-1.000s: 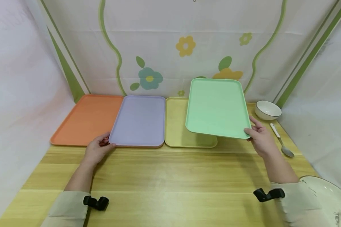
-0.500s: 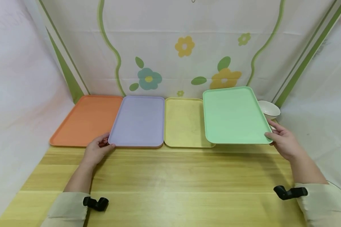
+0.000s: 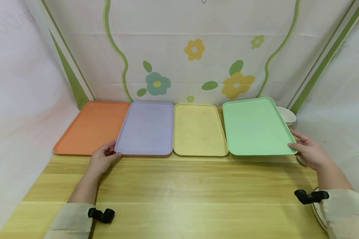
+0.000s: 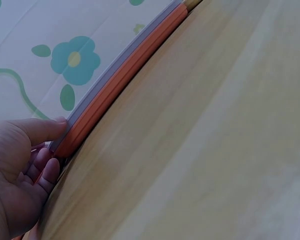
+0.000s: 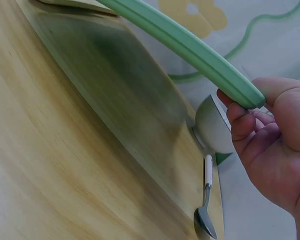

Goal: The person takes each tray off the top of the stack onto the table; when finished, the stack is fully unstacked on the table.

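My right hand [image 3: 310, 154] grips the near right corner of a light green tray [image 3: 257, 127], thumb on the rim and fingers beneath. In the right wrist view this tray is raised above the table, its shadow below. My left hand [image 3: 102, 158] pinches the near left corner of a purple tray [image 3: 148, 129]; in the left wrist view its thumb lies on the rim, fingers curled below. An orange edge [image 4: 115, 90] shows directly under the purple rim. A yellow tray [image 3: 198, 131] lies between the purple and green ones, and an orange tray [image 3: 91, 129] lies at far left.
Behind the green tray, at the back right, stands a white bowl [image 3: 286, 115]. A spoon [image 5: 207, 190] with a white handle lies near it. A patterned plate [image 3: 318, 212] shows partly beside the right sleeve. A flowered cloth [image 3: 173, 49] hangs behind the wooden table [image 3: 179, 192].
My right hand has carried the green tray rightward and lower, uncovering the yellow tray and covering part of the bowl. The left hand has stayed at the purple tray's corner.
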`<state>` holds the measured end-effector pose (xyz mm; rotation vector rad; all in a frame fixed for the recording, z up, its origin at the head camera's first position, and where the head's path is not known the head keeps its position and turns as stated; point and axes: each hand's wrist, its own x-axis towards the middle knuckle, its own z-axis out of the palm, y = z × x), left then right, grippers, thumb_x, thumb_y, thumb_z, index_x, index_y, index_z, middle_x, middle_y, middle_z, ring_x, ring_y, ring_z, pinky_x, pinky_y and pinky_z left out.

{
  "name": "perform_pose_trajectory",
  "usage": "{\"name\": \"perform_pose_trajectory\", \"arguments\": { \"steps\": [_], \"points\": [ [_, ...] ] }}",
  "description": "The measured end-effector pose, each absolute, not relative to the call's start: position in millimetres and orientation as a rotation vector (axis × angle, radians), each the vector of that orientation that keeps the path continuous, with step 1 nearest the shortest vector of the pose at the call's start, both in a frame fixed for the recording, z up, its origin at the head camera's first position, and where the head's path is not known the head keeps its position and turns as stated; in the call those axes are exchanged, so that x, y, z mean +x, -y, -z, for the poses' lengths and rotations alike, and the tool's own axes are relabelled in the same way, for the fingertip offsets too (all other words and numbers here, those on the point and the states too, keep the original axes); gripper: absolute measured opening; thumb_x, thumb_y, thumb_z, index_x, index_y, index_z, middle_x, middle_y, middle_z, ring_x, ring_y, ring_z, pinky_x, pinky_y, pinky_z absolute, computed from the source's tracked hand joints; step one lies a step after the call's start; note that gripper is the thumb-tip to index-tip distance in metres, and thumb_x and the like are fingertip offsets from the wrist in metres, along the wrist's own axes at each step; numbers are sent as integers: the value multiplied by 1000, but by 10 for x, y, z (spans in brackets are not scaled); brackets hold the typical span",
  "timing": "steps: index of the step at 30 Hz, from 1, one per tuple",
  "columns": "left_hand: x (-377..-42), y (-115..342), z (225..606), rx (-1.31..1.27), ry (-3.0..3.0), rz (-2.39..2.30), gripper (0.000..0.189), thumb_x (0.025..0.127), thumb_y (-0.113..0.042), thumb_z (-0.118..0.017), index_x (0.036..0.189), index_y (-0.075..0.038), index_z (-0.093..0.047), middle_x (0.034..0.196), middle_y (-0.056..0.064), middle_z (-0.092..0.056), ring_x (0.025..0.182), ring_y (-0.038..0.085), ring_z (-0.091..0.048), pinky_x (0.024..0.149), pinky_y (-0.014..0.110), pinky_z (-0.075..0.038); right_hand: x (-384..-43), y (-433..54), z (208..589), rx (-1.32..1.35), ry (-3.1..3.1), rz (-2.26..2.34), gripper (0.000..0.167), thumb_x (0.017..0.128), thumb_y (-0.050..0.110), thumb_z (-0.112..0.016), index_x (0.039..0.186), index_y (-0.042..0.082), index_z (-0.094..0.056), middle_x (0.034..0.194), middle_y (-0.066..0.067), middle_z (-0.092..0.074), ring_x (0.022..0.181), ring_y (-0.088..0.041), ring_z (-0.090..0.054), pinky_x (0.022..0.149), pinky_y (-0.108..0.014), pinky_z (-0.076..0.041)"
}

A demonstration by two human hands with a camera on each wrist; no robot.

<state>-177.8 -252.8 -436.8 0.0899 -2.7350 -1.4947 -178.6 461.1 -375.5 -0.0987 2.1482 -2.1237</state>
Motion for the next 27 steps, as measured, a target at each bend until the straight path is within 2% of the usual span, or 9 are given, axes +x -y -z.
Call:
{"name": "perform_pose_trajectory", "arguments": {
  "steps": [3, 8, 12, 17, 21, 27],
  "points": [
    [-1776, 2531, 4367, 95, 2735, 1507, 66, 92, -20, -70, 147, 3, -40, 129, 26, -55, 119, 32, -50, 80, 2, -36, -1796, -4665, 3756, -67, -2206, 2054, 66, 99, 0, -51, 156, 25, -28, 91, 10, -72, 68, -5, -64, 54, -19, -45],
    [-1785, 2541, 4371, 94, 2736, 1506, 66, 92, -19, -70, 147, 3, -40, 129, 26, -55, 120, 33, -50, 80, 4, -36, -1817, -4715, 3772, -22, -2239, 1990, 70, 100, 1, -51, 158, 22, -18, 90, 11, -72, 67, -5, -63, 54, -21, -42],
    [-1788, 2542, 4381, 99, 2732, 1510, 66, 92, -19, -70, 147, 3, -40, 128, 26, -55, 120, 32, -51, 80, 2, -36, -1854, -4723, 3778, 32, -2284, 1911, 72, 100, 2, -52, 158, 12, -9, 88, 12, -71, 65, -5, -62, 55, -21, -42],
    [-1786, 2546, 4387, 103, 2728, 1522, 67, 92, -20, -70, 147, 3, -40, 129, 26, -54, 120, 32, -50, 80, 2, -36, -1945, -4723, 3780, 70, -2416, 1709, 74, 101, 9, -53, 156, 4, -3, 91, 24, -67, 68, -3, -62, 58, -21, -46],
    [-1782, 2551, 4391, 110, 2720, 1525, 66, 92, -19, -70, 147, 3, -41, 128, 25, -54, 119, 31, -50, 80, 2, -36, -2029, -4707, 3803, 91, -2509, 1566, 75, 102, 16, -54, 157, 7, -4, 91, 29, -64, 69, 0, -60, 60, -21, -45],
    [-1780, 2547, 4386, 103, 2713, 1532, 66, 91, -18, -70, 146, 4, -41, 128, 25, -55, 119, 31, -50, 80, 2, -37, -2106, -4676, 3883, 141, -2482, 1619, 71, 100, 16, -57, 158, 18, -17, 87, 26, -67, 68, 0, -60, 59, -22, -45]
  ]
}}
